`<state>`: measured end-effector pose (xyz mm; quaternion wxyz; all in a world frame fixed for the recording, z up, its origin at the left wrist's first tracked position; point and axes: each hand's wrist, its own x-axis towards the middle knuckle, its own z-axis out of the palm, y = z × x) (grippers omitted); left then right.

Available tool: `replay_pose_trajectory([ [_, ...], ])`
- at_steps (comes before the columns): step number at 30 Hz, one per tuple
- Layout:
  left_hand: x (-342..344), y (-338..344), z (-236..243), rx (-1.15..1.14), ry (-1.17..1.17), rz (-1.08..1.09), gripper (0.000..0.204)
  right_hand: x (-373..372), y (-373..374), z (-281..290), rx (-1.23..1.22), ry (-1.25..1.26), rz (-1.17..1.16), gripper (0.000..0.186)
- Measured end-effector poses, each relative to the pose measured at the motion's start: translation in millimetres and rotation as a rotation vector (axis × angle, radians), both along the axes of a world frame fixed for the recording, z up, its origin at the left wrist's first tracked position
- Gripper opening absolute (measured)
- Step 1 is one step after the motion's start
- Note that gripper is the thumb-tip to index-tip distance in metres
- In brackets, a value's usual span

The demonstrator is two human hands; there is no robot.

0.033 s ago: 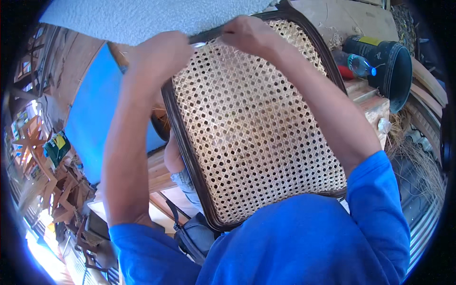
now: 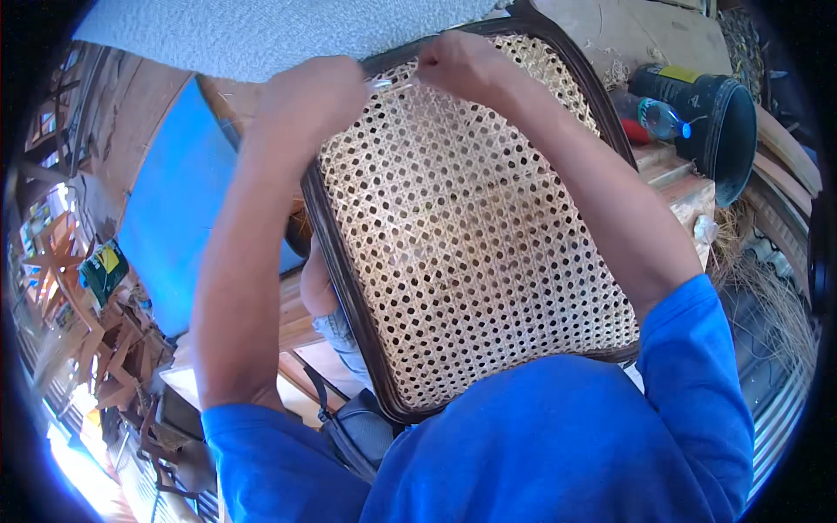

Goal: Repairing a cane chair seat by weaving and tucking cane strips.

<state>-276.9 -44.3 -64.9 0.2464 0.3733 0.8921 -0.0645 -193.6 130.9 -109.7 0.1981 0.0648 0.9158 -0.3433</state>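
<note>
A panel of woven cane (image 2: 475, 227) in a dark brown wooden frame (image 2: 344, 288) stretches out in front of me. At its far left corner my left hand (image 2: 316, 98) is closed, and a small shiny metal tool (image 2: 381, 84) sticks out of it over the weave. My right hand (image 2: 459, 63) is closed in a pinch close to the far edge of the panel, a little right of the tool's tip. A thin pale line lies between the two hands; what the right fingers pinch is hidden.
Beyond the panel lies a light blue towel-like cloth (image 2: 235, 39). A blue sheet (image 2: 174, 200) is at the left. On the right are a plastic bottle (image 2: 661, 119) and a dark bucket (image 2: 732, 139). Another person's leg (image 2: 340, 340) shows beside the frame, near a black bag (image 2: 362, 431).
My left hand has moved slightly right, toward my right hand, and the shiny tool has shifted with it. The right hand has moved only a little; the panel stays where it was.
</note>
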Motion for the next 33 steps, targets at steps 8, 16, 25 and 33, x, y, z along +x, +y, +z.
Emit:
replay_pose_trajectory([
  [8, 6, 40, -9, -0.128, -0.059, -0.082, 0.026, -7, 1, 12, 0.151, -0.097, 0.026, 0.024],
  [16, 4, 43, -12, -0.147, -0.064, -0.107, 0.027, -9, 9, -2, 0.113, -0.11, -0.029, 0.027],
  [25, 17, 39, -26, -0.1, -0.054, -0.162, 0.027, -13, 0, -7, 0.206, -0.106, 0.057, 0.027],
  [33, 25, 33, -6, -0.064, -0.005, -0.062, 0.025, 18, -21, -13, 0.291, 0.237, 0.045, 0.025],
])
